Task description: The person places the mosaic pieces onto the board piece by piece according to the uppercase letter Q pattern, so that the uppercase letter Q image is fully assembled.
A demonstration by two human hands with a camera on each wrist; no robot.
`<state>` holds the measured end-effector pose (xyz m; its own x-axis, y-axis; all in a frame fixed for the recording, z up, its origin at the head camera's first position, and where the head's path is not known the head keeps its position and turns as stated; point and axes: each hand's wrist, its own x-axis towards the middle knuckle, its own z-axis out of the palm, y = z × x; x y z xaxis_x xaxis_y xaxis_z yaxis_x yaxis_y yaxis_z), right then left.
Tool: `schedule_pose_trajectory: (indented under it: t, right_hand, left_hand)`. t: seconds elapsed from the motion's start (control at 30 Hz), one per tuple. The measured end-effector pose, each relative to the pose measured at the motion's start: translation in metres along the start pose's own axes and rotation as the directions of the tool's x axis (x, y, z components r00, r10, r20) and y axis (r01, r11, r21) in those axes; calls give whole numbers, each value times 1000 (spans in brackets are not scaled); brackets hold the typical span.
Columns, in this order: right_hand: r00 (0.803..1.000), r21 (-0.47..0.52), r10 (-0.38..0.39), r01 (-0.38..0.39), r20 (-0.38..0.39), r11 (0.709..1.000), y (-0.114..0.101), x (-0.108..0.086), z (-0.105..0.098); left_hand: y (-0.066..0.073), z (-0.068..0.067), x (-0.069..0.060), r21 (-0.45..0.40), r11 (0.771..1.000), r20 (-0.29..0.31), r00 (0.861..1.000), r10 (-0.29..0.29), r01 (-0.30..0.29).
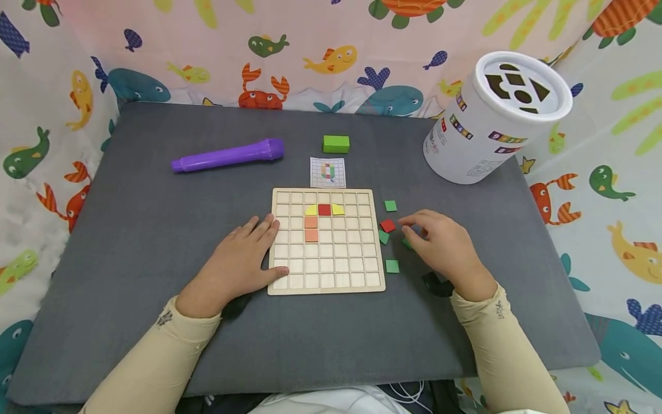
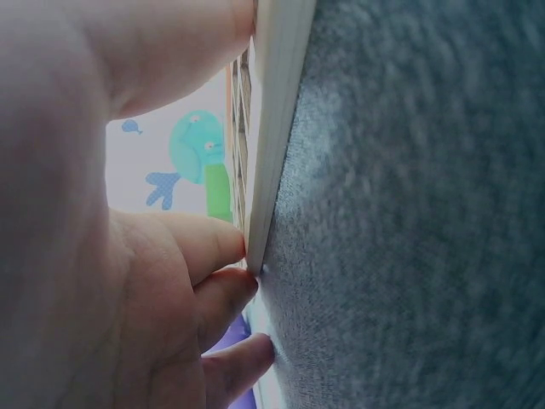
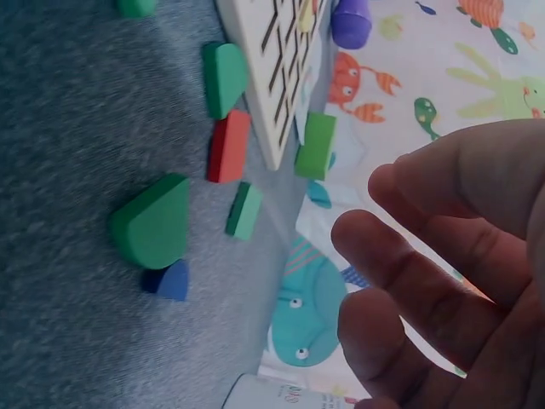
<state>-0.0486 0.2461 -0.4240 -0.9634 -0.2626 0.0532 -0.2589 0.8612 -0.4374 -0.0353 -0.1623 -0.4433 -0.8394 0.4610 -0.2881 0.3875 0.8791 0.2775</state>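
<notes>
At far left, cloth curtain point(image 1: 26, 218) printed with sea animals. Next, a smooth purple tube point(image 1: 227, 156) with a flared head lies on the matte grey, fabric-textured tabletop point(image 1: 155, 253). Below it, left hand point(image 1: 235, 267): fingers extended, tips against the left edge of a pale square wooden grid board point(image 1: 327, 280), thumb resting on its face. Board lies flat at table centre, thin raised ridges dividing it into cells. Set in it: two yellow angular pieces point(image 1: 338, 210) flanking a red square piece point(image 1: 324, 210), two orange square pieces point(image 1: 311, 235) in a column below the left one. Above the board: a paper card point(image 1: 327, 167) with a printed grid, then a glossy light-green rectangular block point(image 1: 336, 144). Just right of the board: small green flat pieces point(image 1: 392, 266) and a red flat block point(image 1: 388, 225); some partly hidden, exact outlines uncertain. Right hand point(image 1: 445, 244) hovers there, fingers loosely bent, thumb apart, nothing held; hands well apart. Far right: white cylindrical canister point(image 1: 476, 138), lid cut with shaped holes.
</notes>
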Motion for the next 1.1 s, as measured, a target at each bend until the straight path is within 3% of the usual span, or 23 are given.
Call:
schedule_pose_trajectory:
  t: [0.2, 0.47, 0.77, 0.9, 1.1]
  right_hand:
    - [999, -33, 3, -2, 36, 999, 6, -1, 3]
    - [990, -101, -19, 33, 143, 994, 6, -2, 18]
    - [984, -105, -87, 104, 158, 989, -3, 1, 27]
    - [981, -138, -83, 108, 178, 985, -6, 4, 30]
    - [987, -162, -76, 99, 144, 982, -9, 4, 33]
  left_hand:
    - [0, 0, 1, 3, 1000, 4, 1000, -2, 2]
    - [-1, 0, -1, -2, 1000, 0, 1000, -7, 7]
    - [-1, 1, 0, 3, 1000, 0, 1000, -13, 13]
    - [-1, 2, -1, 5, 1000, 2, 1000, -12, 12]
    - [-1, 1, 0, -4, 1000, 1, 1000, -7, 7]
